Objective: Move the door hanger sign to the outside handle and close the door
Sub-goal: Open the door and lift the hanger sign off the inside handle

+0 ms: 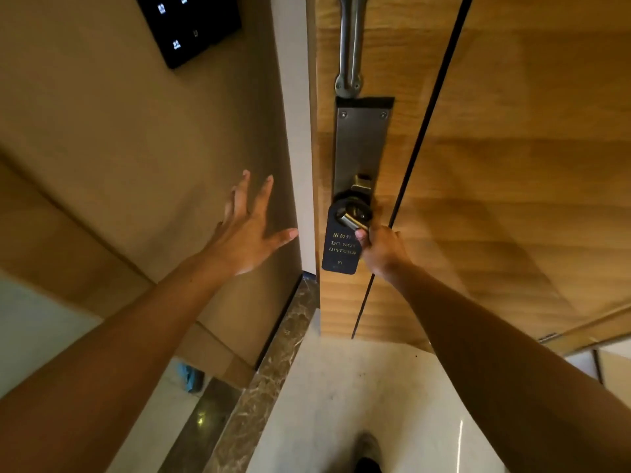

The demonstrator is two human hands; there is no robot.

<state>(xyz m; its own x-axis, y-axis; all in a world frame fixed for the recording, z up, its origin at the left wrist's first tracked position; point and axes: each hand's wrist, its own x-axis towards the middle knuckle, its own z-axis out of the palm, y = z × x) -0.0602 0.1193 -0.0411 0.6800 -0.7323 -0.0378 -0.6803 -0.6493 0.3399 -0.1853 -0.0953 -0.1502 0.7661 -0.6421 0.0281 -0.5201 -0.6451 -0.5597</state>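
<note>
Head view: one sign [339, 249] on one handle [353, 220], seemingly gripped by right hand [380, 249]; left hand [247, 230] splayed.

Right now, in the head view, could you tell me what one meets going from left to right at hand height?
Left hand, spread open against the wall → pale door frame → door hanger sign on the handle → right hand gripping the door handle → dark vertical groove in the wooden door.

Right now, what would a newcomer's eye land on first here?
The dark blue DO NOT DISTURB sign hanging on the door handle, centre frame, with the right hand gripping that handle. Then the left hand, spread open near the wall, and the black touch panel at upper left.
</note>
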